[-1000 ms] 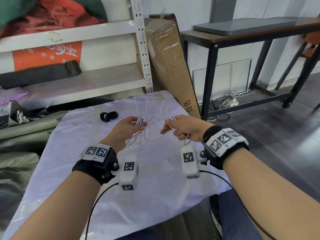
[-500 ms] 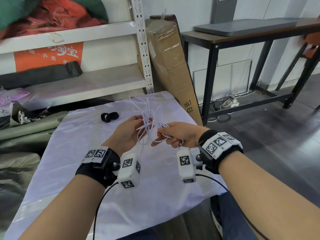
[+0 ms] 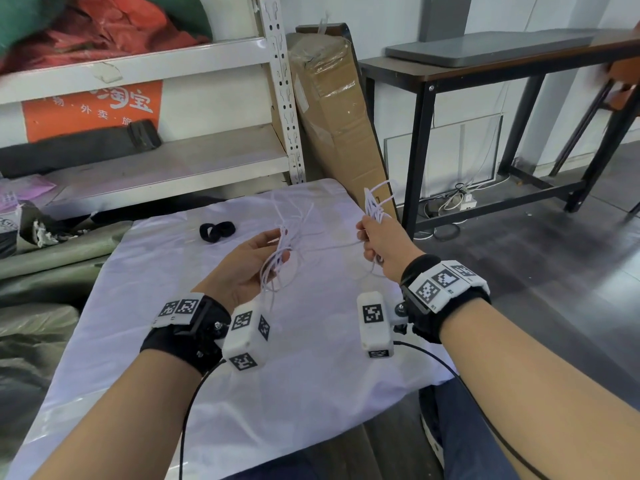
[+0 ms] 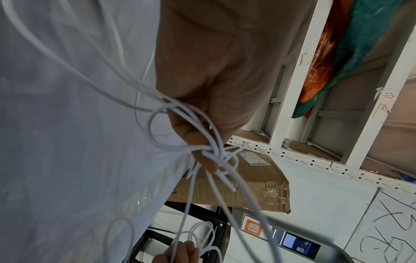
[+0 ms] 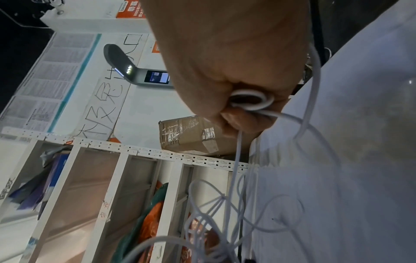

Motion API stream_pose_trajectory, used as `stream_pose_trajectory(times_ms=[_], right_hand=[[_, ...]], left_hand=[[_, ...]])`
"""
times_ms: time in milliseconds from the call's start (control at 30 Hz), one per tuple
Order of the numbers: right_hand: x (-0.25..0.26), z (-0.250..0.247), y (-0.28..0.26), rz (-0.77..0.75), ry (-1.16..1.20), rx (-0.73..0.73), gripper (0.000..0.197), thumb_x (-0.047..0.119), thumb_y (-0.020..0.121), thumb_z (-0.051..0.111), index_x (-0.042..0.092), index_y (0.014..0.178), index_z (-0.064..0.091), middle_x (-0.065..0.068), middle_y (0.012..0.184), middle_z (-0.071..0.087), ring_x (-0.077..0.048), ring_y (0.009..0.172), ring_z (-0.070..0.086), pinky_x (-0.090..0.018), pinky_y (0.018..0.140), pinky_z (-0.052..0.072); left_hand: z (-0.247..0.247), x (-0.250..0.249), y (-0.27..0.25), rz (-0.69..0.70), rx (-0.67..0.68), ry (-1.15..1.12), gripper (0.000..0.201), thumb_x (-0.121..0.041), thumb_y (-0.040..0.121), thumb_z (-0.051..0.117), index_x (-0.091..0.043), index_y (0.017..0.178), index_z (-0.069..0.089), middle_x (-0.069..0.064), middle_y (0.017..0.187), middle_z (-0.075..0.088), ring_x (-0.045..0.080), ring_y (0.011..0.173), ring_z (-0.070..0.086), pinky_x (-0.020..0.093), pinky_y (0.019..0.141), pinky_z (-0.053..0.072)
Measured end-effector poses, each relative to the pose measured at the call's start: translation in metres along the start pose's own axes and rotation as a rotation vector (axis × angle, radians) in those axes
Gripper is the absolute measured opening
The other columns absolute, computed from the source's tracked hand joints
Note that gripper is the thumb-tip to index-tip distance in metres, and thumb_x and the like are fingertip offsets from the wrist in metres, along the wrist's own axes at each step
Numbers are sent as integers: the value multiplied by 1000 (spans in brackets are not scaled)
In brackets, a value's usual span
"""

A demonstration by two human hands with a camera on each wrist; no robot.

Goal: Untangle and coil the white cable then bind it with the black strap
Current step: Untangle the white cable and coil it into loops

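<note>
The thin white cable [image 3: 329, 244] is in a tangle, held above the white-covered table [image 3: 173, 358]. My left hand [image 3: 282, 245], palm up, pinches a knotted clump of strands between thumb and fingers. The left wrist view shows the cable [image 4: 213, 154] looped and knotted at the thumb. My right hand [image 3: 369, 233] is a fist round a bunch of loops that stick up above it. In the right wrist view one cable loop [image 5: 249, 100] pokes out of the curled fingers [image 5: 238, 121]. One strand runs between the hands. The black strap [image 3: 217, 231] lies coiled on the cloth, beyond my left hand.
A tall cardboard box [image 3: 332, 116] leans behind the table's far right corner. White metal shelving [image 3: 173, 164] stands at the back, and a black-framed desk [image 3: 422, 140] to the right. Green sacks [image 3: 41, 258] lie along the table's left side.
The hands have drawn apart. My right hand went right and up with its bunch of loops, stretching a strand between the hands, while the left kept the knotted clump.
</note>
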State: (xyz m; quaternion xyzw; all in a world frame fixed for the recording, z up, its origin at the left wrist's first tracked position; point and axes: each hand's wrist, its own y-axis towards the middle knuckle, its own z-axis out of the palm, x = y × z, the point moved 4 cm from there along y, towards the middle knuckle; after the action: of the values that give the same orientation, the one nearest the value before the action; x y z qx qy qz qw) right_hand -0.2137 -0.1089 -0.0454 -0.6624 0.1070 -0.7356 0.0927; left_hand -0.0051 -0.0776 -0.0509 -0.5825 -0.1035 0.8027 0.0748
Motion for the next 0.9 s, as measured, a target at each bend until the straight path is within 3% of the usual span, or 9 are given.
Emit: stream_pose_trajectory(times_ms=[100, 200, 333, 433, 600, 733, 900], right_hand=[[-1, 4, -2, -11, -125, 51, 24, 18, 101, 37, 15, 77, 44, 0, 72, 60, -9, 47, 29, -20, 46, 26], [-5, 11, -7, 11, -249, 191, 18, 18, 100, 39, 14, 82, 44, -4, 82, 70, -9, 47, 29, -20, 47, 27], [-6, 22, -15, 60, -218, 395, 21, 18, 101, 40, 12, 81, 44, -15, 91, 71, -8, 45, 26, -14, 39, 28], [-5, 25, -17, 76, -147, 472, 22, 21, 101, 41, 10, 84, 50, -13, 86, 68, -6, 42, 28, -14, 39, 27], [-5, 27, -16, 53, -107, 476, 21, 22, 100, 45, 8, 96, 60, 0, 70, 49, -4, 43, 31, -13, 38, 27], [-5, 26, -12, 39, -37, 453, 25, 19, 98, 49, 3, 115, 60, 1, 71, 41, -3, 40, 32, -13, 37, 29], [-2, 25, -13, -52, -226, 383, 23, 13, 94, 56, 0, 112, 64, 2, 65, 43, -7, 49, 31, -17, 44, 29]], left_hand=[[-1, 0, 1, 30, -16, -51, 20, -6, 98, 40, -10, 98, 59, 2, 63, 66, 7, 41, 54, 14, 35, 40], [0, 0, -2, 21, 39, -114, 24, -14, 101, 33, -11, 93, 55, 0, 60, 64, 6, 37, 52, 13, 33, 36], [-1, 2, -1, 3, 63, -144, 29, -19, 103, 30, -13, 93, 57, -3, 55, 62, 5, 37, 52, 14, 34, 40], [-4, 3, 1, 22, 14, -41, 29, -22, 102, 35, -13, 89, 60, 0, 65, 64, 5, 39, 52, 15, 36, 41], [3, 5, -2, 34, -24, 109, 26, -24, 99, 44, -10, 89, 64, -3, 62, 68, 6, 46, 59, 16, 43, 47], [2, 8, -3, -2, 35, 110, 21, -15, 95, 50, -8, 102, 68, 3, 87, 75, 11, 65, 68, 20, 61, 56], [7, 6, -6, 7, 11, 114, 15, -7, 92, 53, -4, 98, 67, 5, 73, 72, 11, 56, 66, 18, 52, 52]])
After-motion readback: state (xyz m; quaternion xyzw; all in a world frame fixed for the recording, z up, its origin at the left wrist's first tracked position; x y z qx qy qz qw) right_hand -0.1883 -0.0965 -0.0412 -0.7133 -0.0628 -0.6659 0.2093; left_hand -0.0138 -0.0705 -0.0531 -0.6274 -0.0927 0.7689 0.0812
